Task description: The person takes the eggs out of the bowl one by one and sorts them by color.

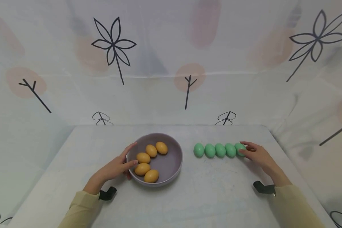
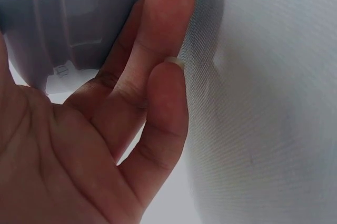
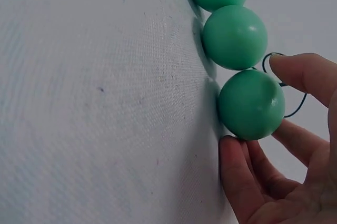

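Note:
A greyish-purple bowl [image 1: 171, 164] stands left of the middle of the table, with several yellow-orange eggs [image 1: 151, 151] lying along its left side. My left hand [image 1: 114, 166] holds the bowl's left side, the thumb over the rim and other fingers against the outer wall [image 2: 79, 19]. To the right of the bowl, several green eggs lie in a row, side by side. At the row's right end, my right hand [image 1: 259, 156] has its thumb and fingers curled round the last green egg [image 3: 251, 104], which rests on the table beside its neighbour [image 3: 235, 37].
The white table [image 1: 199, 202] ends at a back edge against a light cloth printed with dark line plants and pale pink blots [image 1: 190, 77]. Cloth also hangs at both sides. A dark strap piece [image 1: 107, 193] sits at each wrist.

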`<state>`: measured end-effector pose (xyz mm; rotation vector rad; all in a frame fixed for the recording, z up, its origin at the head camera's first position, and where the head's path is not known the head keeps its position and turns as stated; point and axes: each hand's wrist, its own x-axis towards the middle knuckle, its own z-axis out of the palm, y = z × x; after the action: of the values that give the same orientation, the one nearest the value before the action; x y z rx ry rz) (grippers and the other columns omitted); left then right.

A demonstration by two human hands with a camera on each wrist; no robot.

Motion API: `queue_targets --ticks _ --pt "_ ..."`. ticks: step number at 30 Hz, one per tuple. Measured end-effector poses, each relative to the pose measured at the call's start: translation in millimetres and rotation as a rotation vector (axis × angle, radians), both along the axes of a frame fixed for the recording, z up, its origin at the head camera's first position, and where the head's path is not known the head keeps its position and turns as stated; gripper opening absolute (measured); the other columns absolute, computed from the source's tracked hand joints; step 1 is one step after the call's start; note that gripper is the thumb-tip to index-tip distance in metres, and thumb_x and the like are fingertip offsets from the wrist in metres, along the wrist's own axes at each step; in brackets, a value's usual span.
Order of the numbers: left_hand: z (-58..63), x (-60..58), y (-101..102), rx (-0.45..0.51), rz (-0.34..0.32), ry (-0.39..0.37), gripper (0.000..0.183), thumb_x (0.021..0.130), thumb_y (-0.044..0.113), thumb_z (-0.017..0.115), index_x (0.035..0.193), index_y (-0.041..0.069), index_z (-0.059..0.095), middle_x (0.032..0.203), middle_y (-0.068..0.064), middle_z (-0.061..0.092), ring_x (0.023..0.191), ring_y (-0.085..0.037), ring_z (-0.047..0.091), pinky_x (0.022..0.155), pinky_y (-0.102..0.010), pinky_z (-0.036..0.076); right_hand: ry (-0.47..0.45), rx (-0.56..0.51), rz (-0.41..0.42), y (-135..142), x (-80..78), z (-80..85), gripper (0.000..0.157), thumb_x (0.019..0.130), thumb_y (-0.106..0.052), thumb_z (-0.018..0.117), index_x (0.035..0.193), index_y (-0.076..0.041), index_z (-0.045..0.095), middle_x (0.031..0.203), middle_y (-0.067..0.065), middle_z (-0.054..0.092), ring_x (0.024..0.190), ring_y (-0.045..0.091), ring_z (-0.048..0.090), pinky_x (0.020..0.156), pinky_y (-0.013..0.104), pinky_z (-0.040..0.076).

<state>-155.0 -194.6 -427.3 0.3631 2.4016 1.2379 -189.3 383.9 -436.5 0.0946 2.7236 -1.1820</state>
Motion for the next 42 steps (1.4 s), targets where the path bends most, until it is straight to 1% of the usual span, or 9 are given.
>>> queue_targets --ticks 11,19,22,26,29,33,36,40,42 --pt "0.3 1.0 0 0.018 -0.005 0.001 0.074 0.102 0.044 0.055 0.158 0.040 0.007 0.072 -0.009 0.068 0.069 -0.027 0.065 0.074 -0.041 0.045 -0.037 -0.051 0.001 2 0.1 0.3 0.083 0.096 -0.051 0.061 0.153 0.001 0.030 0.141 0.034 0.038 0.117 0.042 0.052 0.093 0.051 0.042" --pt "0.5 0.6 1 0.009 -0.008 -0.013 0.075 0.101 0.046 0.055 0.158 0.041 0.006 0.073 -0.008 0.068 0.070 -0.027 0.065 0.076 -0.041 0.046 -0.009 -0.117 -0.003 11 6.3 3.6 0.078 0.098 -0.045 0.061 0.153 0.002 0.031 0.138 0.030 0.045 0.103 0.018 0.065 0.082 0.024 0.046" --pt "2.1 0.5 2 0.010 -0.011 -0.006 0.075 0.101 0.045 0.055 0.158 0.039 0.006 0.073 -0.008 0.068 0.069 -0.027 0.065 0.075 -0.041 0.046 -0.004 -0.109 -0.003 14 7.3 7.2 0.077 0.100 -0.046 0.056 0.153 0.002 0.029 0.139 0.032 0.043 0.105 0.027 0.066 0.091 0.035 0.048" --pt "2.5 0.2 1 0.019 -0.011 -0.003 0.074 0.101 0.045 0.055 0.158 0.039 0.007 0.074 -0.009 0.067 0.069 -0.027 0.065 0.074 -0.041 0.047 0.039 -0.071 -0.005 14 6.3 13.9 0.072 0.103 -0.044 0.050 0.152 0.004 0.029 0.139 0.034 0.041 0.113 0.044 0.059 0.090 0.034 0.049" --pt "1.5 -0.2 0 0.026 -0.008 -0.005 0.074 0.101 0.044 0.055 0.158 0.040 0.007 0.074 -0.010 0.067 0.069 -0.027 0.065 0.075 -0.041 0.046 0.089 -0.041 -0.007 11 4.4 19.9 0.068 0.104 -0.041 0.049 0.151 0.005 0.032 0.138 0.035 0.042 0.114 0.046 0.057 0.079 0.023 0.049" --pt "0.4 -0.1 -1 0.030 -0.009 -0.004 0.074 0.101 0.043 0.055 0.158 0.040 0.008 0.074 -0.010 0.067 0.068 -0.028 0.065 0.074 -0.041 0.046 0.140 0.003 -0.008 5 2.4 26.9 0.067 0.104 -0.043 0.049 0.149 0.004 0.036 0.136 0.034 0.045 0.117 0.048 0.054 0.087 0.042 0.049" --pt "-0.2 -0.1 -1 0.032 -0.008 -0.006 0.074 0.102 0.043 0.055 0.158 0.040 0.008 0.075 -0.010 0.067 0.068 -0.028 0.065 0.074 -0.041 0.047 0.171 0.009 -0.051 -5 1.3 31.5 0.064 0.103 -0.043 0.051 0.147 0.001 0.041 0.134 0.029 0.048 0.118 0.044 0.053 0.089 0.052 0.046" --pt "-0.1 -0.4 0 0.026 -0.006 -0.005 0.074 0.102 0.044 0.055 0.158 0.039 0.007 0.077 -0.010 0.067 0.068 -0.028 0.065 0.074 -0.041 0.047 0.195 -0.042 -0.054 -23 3.0 43.2 0.059 0.103 -0.041 0.052 0.146 -0.001 0.045 0.135 0.026 0.049 0.118 0.040 0.052 0.089 0.052 0.042" --pt "0.7 -0.6 0 0.020 -0.006 -0.002 0.074 0.102 0.044 0.055 0.158 0.039 0.007 0.077 -0.009 0.067 0.068 -0.027 0.065 0.074 -0.041 0.047 0.205 -0.077 -0.004 -33 4.1 50.4 0.058 0.104 -0.040 0.051 0.146 0.000 0.045 0.136 0.026 0.048 0.121 0.041 0.049 0.091 0.051 0.040"
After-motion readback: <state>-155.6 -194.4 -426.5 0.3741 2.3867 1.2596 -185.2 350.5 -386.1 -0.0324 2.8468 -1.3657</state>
